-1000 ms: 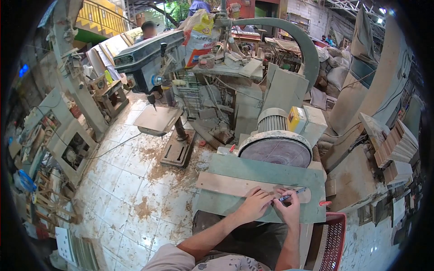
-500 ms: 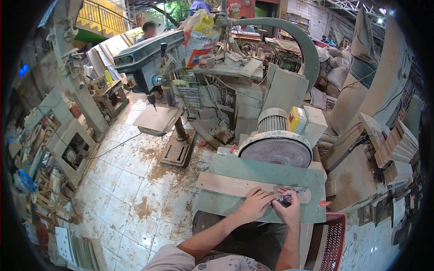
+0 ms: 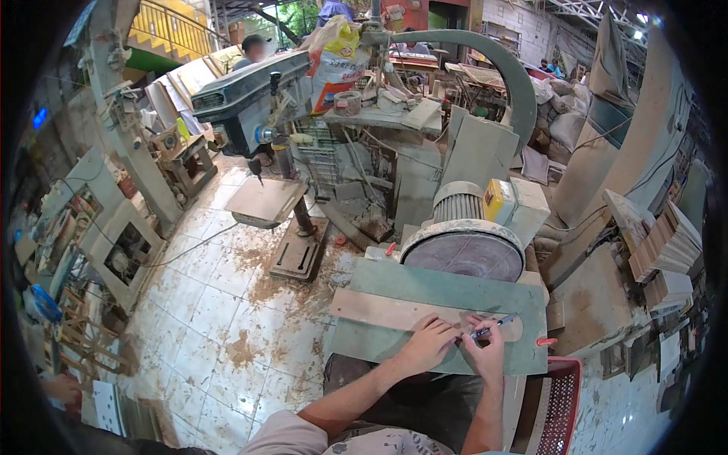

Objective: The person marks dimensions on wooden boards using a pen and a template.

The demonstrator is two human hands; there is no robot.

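Observation:
A long pale wooden strip [image 3: 394, 307] with rounded ends lies across the green board [image 3: 379, 277]. My left hand [image 3: 428, 345] rests on the strip, fingers stretched over its near edge and holding nothing that I can see. Beside it, my right hand [image 3: 487, 349] pinches a dark blue pen [image 3: 485, 330]. The pen slants low over the strip, its lower end close to my left fingertips. Whether the tip touches the wood is hidden by my fingers.
A disc sander [image 3: 462, 250] stands right behind the board. Further left is a drill press [image 3: 265, 201] on the dusty tiled floor. A red crate [image 3: 557, 409] sits at my right. Stacked wood pieces [image 3: 667, 243] lie far right. Another person's hand [image 3: 64, 390] shows at lower left.
Another person's hand and a dark shape have come into view at lower left. My right hand and the pen have shifted very slightly; my left hand stays in place.

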